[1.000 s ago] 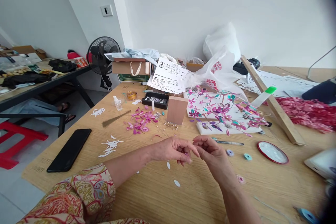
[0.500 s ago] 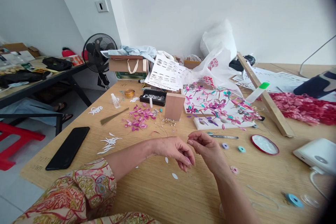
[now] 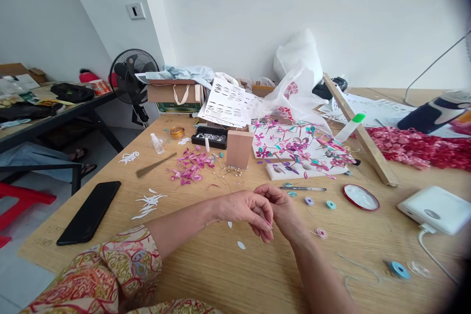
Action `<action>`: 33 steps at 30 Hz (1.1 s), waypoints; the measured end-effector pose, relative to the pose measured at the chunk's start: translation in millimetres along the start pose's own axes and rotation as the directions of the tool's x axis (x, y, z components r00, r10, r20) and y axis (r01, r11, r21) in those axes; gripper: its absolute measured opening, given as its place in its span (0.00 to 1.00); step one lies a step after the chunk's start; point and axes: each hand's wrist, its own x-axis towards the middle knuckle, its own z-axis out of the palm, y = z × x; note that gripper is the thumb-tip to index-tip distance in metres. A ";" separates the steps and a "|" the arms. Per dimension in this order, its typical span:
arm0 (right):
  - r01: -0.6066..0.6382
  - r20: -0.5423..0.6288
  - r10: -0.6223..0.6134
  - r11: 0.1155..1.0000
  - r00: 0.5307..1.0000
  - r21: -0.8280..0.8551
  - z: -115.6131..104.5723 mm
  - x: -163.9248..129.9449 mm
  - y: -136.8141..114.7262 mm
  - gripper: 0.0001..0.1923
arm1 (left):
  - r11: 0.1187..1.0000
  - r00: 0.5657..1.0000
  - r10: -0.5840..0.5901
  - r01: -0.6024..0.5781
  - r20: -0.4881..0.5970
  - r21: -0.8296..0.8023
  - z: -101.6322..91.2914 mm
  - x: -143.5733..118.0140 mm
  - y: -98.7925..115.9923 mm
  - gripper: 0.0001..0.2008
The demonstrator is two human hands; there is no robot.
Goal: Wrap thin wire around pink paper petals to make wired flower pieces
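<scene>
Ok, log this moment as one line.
left hand: fingers curled, touching right | right hand: fingers pinched, contents unclear | nearest: white petal on table

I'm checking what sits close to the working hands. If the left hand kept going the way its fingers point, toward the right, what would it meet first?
The left hand points straight at the right hand, which it already overlaps in this view, so it would probably meet that first. Beyond lies a small pink paper coil, though depth is unclear.
</scene>
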 end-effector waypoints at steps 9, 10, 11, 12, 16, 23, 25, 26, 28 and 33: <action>-0.005 0.003 0.005 1.000 1.000 -0.001 -2.0 3.0 5.5 0.11 | 0.980 0.990 0.089 -0.107 -0.112 -0.170 7.9 -8.1 1.8 0.12; -0.003 0.003 0.003 1.000 1.000 -0.002 -2.3 3.4 6.4 0.11 | 0.981 0.991 0.091 -0.105 -0.094 -0.165 7.5 -8.3 2.9 0.12; 0.000 0.003 0.000 1.000 1.000 -0.003 -2.6 3.8 7.2 0.12 | 0.982 0.992 0.095 -0.106 -0.080 -0.157 7.0 -8.3 4.0 0.12; 0.005 0.003 -0.005 1.000 1.000 -0.003 -2.9 4.1 7.9 0.12 | 0.983 0.993 0.100 -0.109 -0.068 -0.147 6.5 -8.4 5.0 0.12; 0.024 0.009 -0.024 1.000 1.000 -0.002 -3.5 4.6 9.8 0.13 | 0.988 0.994 0.109 -0.108 0.002 -0.108 5.1 -7.8 7.8 0.13; 0.013 0.018 -0.014 1.000 1.000 0.002 2.7 2.1 18.0 0.13 | 0.977 0.972 0.213 -0.211 0.102 -0.036 2.8 -4.7 9.0 0.15; -0.018 0.043 0.017 1.000 0.999 0.021 5.5 1.0 19.9 0.14 | 0.981 0.975 0.196 -0.196 0.107 -0.014 1.4 -4.0 9.3 0.15; -0.029 0.058 0.028 0.999 0.998 0.029 6.6 0.5 19.8 0.14 | 0.983 0.977 0.182 -0.182 0.107 -0.007 0.5 -3.6 9.5 0.15; -0.035 0.083 0.032 0.999 0.996 0.037 7.8 -0.2 17.4 0.13 | 0.988 0.982 0.156 -0.157 0.108 0.005 -1.5 -2.8 9.9 0.15; 0.014 0.096 -0.015 1.000 0.995 0.015 5.7 0.4 7.2 0.08 | 0.990 0.988 0.112 -0.120 0.108 0.071 -6.2 -2.1 13.6 0.16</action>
